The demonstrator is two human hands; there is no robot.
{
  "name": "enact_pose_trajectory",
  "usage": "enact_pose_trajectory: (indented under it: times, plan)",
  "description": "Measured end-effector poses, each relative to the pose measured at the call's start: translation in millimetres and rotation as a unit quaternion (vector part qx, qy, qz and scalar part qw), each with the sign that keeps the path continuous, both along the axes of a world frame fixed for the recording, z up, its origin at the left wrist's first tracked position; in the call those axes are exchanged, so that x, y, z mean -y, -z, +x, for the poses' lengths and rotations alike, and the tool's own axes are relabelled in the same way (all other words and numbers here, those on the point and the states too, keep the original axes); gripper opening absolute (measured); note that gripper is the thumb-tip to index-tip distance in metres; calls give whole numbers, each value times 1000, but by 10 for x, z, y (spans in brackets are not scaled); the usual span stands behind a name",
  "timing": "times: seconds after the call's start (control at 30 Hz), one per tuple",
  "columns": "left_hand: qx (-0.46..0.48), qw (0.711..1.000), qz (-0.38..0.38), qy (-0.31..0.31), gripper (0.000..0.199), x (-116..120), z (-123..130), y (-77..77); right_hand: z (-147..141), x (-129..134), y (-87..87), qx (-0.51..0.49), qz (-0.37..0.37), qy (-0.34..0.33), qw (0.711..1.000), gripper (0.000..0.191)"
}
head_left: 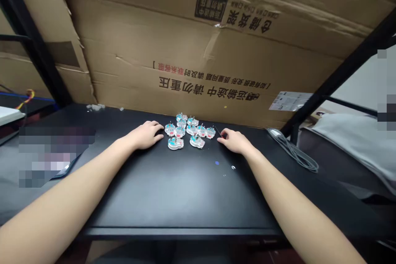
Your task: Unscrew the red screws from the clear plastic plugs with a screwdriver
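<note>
A cluster of clear plastic pieces [192,130] with cyan and red parts inside and metal prongs on top lies on the black table, near its back edge. They look like transparent plugs. Two of them, a left front piece [175,143] and a right front piece [197,141], sit closer to me than the others. My left hand [147,135] rests on the table just left of the cluster, fingers a little apart, holding nothing. To the right of the cluster, my right hand [232,140] is closed on a thin black pen-like tool [218,131], whose slender tip points toward the pieces; its exact kind is unclear.
A large cardboard sheet [173,41] stands behind the table between black metal posts. A coiled grey cable [293,150] lies at right. Small clear bits [95,107] sit at the back left. A blue scrap [217,163] and a white scrap [233,167] lie nearer.
</note>
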State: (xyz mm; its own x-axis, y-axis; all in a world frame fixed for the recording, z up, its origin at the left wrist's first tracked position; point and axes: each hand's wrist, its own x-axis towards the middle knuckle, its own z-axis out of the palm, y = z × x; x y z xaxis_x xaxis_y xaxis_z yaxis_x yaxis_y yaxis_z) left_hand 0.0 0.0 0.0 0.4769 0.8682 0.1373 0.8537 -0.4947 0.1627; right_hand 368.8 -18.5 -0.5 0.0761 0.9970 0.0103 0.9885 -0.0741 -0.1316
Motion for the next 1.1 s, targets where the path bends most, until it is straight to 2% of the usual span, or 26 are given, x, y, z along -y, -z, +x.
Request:
enact_pose_trajectory:
  times: [0.17, 0.37, 0.53, 0.73, 0.83, 0.97, 1.1]
  plan:
    - [1, 1000, 4, -3, 47, 14, 8, -20, 4, -6, -2, 1, -1, -3, 1000, 33]
    - [36, 998, 42, -9, 35, 123, 97, -199, 16, -3, -24, 1, -8, 6, 1000, 34]
    - [56, 996, 53, 51, 41, 287, 252, -286, 36, -9, -29, 6, -31, 23, 999, 34]
    - [39, 992, 19, 117, 44, 397, 361, -227, 53, -7, -29, 5, -42, 28, 999, 34]
    - [36, 991, 5, 132, 41, 402, 368, -213, 58, 14, -59, 5, -17, 46, 999, 29]
    - [38, 988, -11, 148, 34, 421, 374, -230, 58, 83, -184, -1, 57, 69, 996, 23]
    - [46, 986, -37, 158, 31, 469, 399, -240, -50, 221, -357, -28, 159, 18, 987, 21]
